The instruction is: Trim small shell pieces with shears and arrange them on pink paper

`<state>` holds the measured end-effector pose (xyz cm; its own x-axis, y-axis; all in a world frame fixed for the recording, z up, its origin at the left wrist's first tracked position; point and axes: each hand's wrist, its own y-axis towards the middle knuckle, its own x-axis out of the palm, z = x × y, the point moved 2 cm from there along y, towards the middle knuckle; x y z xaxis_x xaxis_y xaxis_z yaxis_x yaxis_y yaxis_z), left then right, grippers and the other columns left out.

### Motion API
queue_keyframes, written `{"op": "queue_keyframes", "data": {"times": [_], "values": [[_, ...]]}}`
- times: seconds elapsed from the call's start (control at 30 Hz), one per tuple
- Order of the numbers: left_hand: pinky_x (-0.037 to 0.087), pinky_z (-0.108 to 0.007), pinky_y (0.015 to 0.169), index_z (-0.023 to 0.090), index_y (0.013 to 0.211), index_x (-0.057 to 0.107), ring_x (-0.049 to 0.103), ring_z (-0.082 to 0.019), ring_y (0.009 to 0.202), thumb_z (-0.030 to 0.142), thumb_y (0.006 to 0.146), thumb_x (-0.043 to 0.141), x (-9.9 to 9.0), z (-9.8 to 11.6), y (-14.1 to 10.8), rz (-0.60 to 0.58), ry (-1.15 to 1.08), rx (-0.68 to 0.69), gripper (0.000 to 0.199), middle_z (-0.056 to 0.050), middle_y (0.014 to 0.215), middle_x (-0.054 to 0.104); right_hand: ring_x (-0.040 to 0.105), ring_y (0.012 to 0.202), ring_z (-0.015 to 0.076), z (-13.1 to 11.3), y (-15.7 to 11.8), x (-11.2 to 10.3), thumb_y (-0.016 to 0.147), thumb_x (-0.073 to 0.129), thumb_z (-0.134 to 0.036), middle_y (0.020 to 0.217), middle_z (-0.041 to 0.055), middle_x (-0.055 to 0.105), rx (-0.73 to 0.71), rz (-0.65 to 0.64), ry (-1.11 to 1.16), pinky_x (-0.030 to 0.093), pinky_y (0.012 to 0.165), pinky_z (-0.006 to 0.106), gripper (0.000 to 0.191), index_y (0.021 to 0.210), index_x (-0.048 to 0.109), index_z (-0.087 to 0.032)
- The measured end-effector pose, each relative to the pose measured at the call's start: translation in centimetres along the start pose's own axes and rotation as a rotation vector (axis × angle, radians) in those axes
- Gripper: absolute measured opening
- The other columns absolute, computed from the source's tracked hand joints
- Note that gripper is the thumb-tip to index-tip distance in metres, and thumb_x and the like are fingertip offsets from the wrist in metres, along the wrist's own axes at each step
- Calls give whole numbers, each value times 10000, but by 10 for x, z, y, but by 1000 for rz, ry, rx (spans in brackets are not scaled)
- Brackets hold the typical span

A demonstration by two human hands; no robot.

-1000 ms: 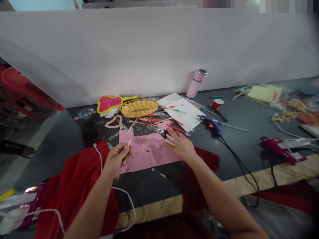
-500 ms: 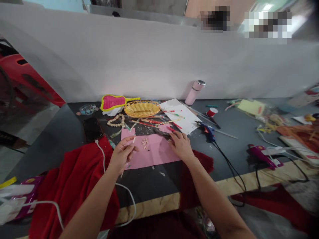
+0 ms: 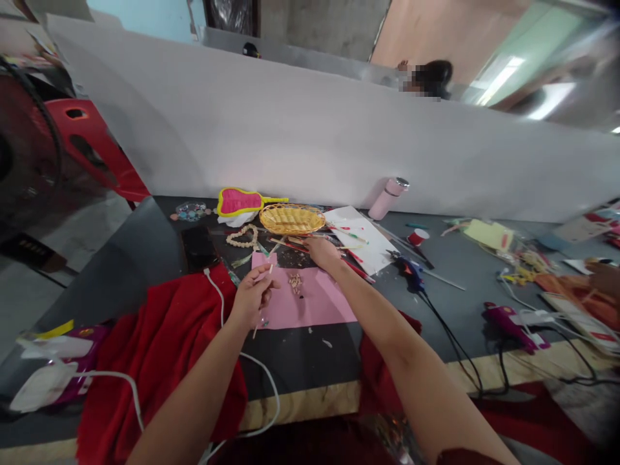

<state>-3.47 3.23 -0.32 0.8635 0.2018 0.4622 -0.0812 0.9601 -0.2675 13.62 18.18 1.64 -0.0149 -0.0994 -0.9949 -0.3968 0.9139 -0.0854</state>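
My left hand (image 3: 252, 294) is closed around a thin pale stick (image 3: 272, 268), whose top shows above the fingers; a thin end also shows below the hand. Under it lies a pink sheet (image 3: 310, 310) with a small heap of short pale pieces (image 3: 295, 282). My right hand (image 3: 323, 252) reaches past the sheet to loose sticks (image 3: 290, 245) in front of a yellow woven basket (image 3: 292, 221). Its fingers are bent together at the sticks, and what they hold is hidden. Red-handled pliers (image 3: 357, 270) lie beside the right forearm.
A heart-shaped bead string (image 3: 242, 237), a phone (image 3: 197, 248) and a pink-yellow paddle shape (image 3: 239, 201) are at the left. White paper (image 3: 372, 242), a pink bottle (image 3: 389, 198), a blue glue gun (image 3: 409, 271) and red thread spool (image 3: 418, 237) lie right. Red cloth (image 3: 159, 349) covers the front left.
My right hand has left the red-handled pliers and moved forward and left to the sticks by the basket. My left hand keeps the pale stick. The camera view has shifted.
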Motion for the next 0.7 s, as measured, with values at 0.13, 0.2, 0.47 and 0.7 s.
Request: {"op": "queue_keyframes", "data": {"times": [0.13,0.2,0.47,0.7], "values": [[154,-141,357,166,1083,512,359,-29,351,349,636,721,-1,0,1,-4,-29,-1,526,3,629,637,584,1015,212,-1,13,5,959,394,-260,1105,137,617,60,-49,-22,448,842,325,284,1083,607,-121],[158,-143,358,167,1083,512,361,-30,351,344,641,718,0,-1,1,-17,-35,-3,519,2,631,639,583,1002,208,-2,17,5,942,456,-335,1112,105,607,73,-68,-30,461,860,384,291,1102,585,-129],[169,-136,360,161,1062,510,360,-22,351,326,634,718,-1,0,0,-8,-47,-3,504,7,623,630,555,1057,225,-19,-4,-4,925,385,-175,1182,149,587,-41,-41,29,415,828,304,274,1134,558,-134],[189,-126,358,155,1110,510,352,-16,348,321,641,698,-3,-2,1,18,10,-4,532,1,630,640,603,919,154,-31,-55,4,894,427,-204,1008,13,674,-215,-98,142,398,752,215,221,983,629,-218]]}}
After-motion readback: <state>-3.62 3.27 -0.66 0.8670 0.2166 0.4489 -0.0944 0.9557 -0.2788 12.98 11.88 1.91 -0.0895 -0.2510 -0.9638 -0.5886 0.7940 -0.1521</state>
